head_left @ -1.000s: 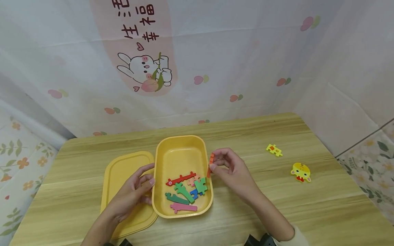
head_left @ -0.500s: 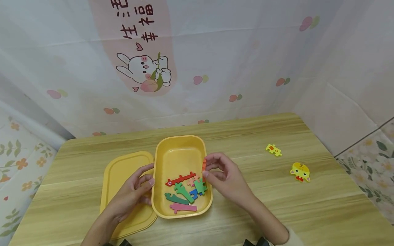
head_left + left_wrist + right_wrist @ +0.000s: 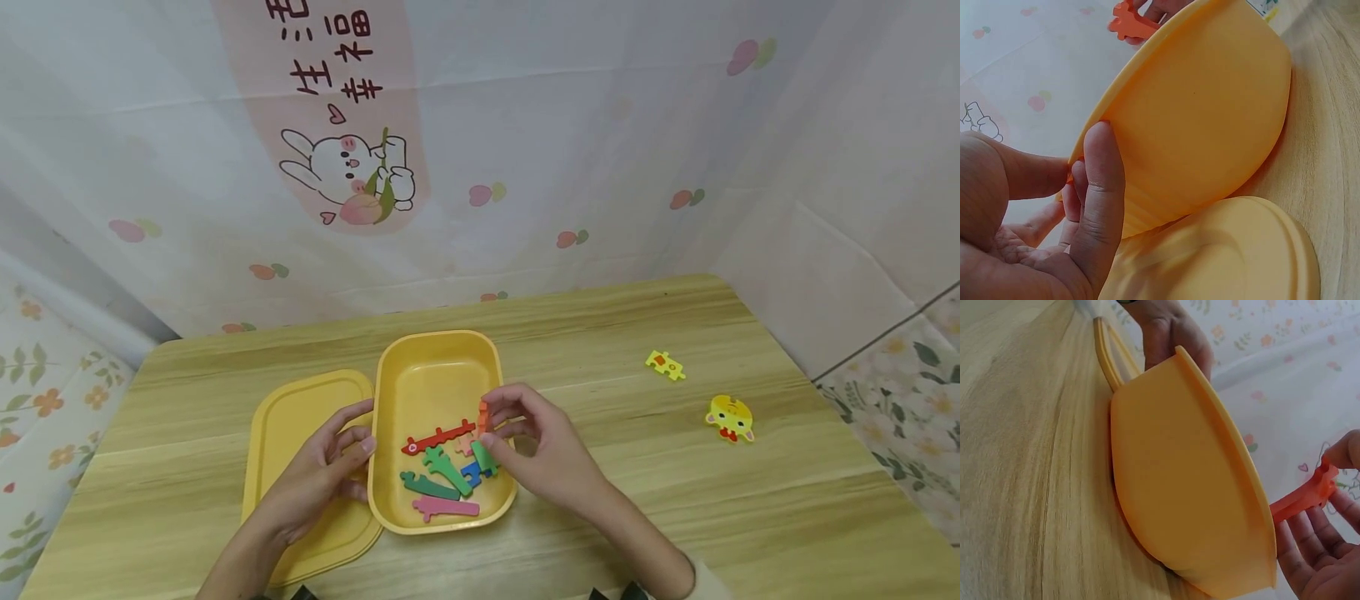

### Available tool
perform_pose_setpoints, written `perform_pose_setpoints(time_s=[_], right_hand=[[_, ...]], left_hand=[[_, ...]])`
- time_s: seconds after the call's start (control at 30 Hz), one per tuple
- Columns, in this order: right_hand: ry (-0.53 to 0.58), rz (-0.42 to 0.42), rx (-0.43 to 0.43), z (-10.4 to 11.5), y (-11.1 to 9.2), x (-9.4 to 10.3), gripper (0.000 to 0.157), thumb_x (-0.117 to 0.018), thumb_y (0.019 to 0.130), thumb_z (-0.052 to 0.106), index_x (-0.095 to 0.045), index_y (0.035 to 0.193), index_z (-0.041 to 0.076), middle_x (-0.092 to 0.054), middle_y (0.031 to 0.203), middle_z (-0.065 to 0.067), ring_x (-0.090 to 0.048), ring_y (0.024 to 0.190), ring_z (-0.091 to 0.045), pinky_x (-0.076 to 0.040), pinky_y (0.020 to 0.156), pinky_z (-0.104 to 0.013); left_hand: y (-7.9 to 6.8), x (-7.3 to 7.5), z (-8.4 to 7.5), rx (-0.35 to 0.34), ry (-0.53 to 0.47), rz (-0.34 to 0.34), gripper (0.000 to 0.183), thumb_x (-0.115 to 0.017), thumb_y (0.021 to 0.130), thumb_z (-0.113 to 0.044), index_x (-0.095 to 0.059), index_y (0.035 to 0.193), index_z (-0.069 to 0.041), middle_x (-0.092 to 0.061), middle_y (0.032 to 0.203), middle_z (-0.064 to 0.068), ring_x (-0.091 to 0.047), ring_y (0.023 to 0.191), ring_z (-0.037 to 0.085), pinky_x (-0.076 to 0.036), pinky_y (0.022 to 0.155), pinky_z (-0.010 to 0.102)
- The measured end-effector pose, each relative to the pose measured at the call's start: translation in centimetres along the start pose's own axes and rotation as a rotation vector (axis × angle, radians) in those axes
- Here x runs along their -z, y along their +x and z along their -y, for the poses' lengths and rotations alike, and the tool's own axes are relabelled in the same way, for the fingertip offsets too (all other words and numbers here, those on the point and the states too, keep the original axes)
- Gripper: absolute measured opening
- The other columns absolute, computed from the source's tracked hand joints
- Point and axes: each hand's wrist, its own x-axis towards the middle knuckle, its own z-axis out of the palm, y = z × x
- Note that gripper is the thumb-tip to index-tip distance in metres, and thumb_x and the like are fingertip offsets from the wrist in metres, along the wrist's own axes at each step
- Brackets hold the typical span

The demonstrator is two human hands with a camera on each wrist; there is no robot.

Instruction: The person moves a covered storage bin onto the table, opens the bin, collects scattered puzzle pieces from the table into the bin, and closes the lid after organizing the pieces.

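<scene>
In the head view my right hand (image 3: 551, 454) pinches an orange puzzle piece (image 3: 483, 418) over the right side of the yellow box (image 3: 438, 387). The right wrist view shows that orange piece (image 3: 1310, 495), long and notched at one end, between thumb and fingers above the rim. My left hand (image 3: 318, 475) holds the box's left rim, thumb and fingers at its edge in the left wrist view. Inside the box lie a red strip (image 3: 438, 437), a green piece (image 3: 447, 471), a dark green piece (image 3: 430, 486), a pink piece (image 3: 446, 507) and a blue piece (image 3: 472, 473).
The yellow lid (image 3: 273, 467) lies flat on the wooden table (image 3: 637, 517), left of the box and partly under my left hand. At the right are a small yellow puzzle piece (image 3: 665, 365) and a yellow animal-head piece (image 3: 730, 418). A printed curtain (image 3: 600, 150) hangs behind.
My right hand has moved left with the orange puzzle piece, from just outside the box's right rim to over its inside. The left hand and the box stay in place.
</scene>
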Motion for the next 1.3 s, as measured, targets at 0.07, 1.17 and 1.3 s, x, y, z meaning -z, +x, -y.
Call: perform_pose_setpoints(time_s=[0.07,1.17,1.3], right_hand=[[-0.027,0.004,0.03,0.0,-0.1,-0.1,0.041,-0.079,0.093,0.008,-0.063,0.131,0.01,-0.068,0.119,-0.002,-0.065,0.107,-0.015,-0.063,0.094,-0.028],[-0.557,-0.004,0.421,0.1,-1.0,-1.2,0.042,-0.082,0.086,0.016,-0.072,0.125,0.024,-0.065,0.123,0.008,-0.062,0.111,-0.007,-0.06,0.091,-0.024],[-0.565,-0.001,0.41,0.0,-1.0,-1.3,0.04,-0.082,0.087,0.017,-0.072,0.125,0.024,-0.065,0.124,0.009,-0.061,0.112,-0.007,-0.059,0.091,-0.025]], left_hand=[[0.0,0.0,0.0,-0.001,0.001,0.002,0.069,-0.058,0.11,-0.019,-0.02,0.166,-0.01,-0.056,0.117,0.003,-0.066,0.092,0.011,-0.066,0.069,0.031],[-0.1,0.0,0.1,-0.006,-0.005,-0.003,0.07,-0.058,0.11,-0.018,-0.018,0.167,-0.009,-0.056,0.117,0.001,-0.063,0.093,0.01,-0.066,0.068,0.031],[-0.2,0.1,0.1,-0.004,-0.003,-0.007,0.069,-0.058,0.11,-0.018,-0.019,0.167,-0.01,-0.055,0.116,0.0,-0.063,0.094,0.01,-0.066,0.067,0.03]])
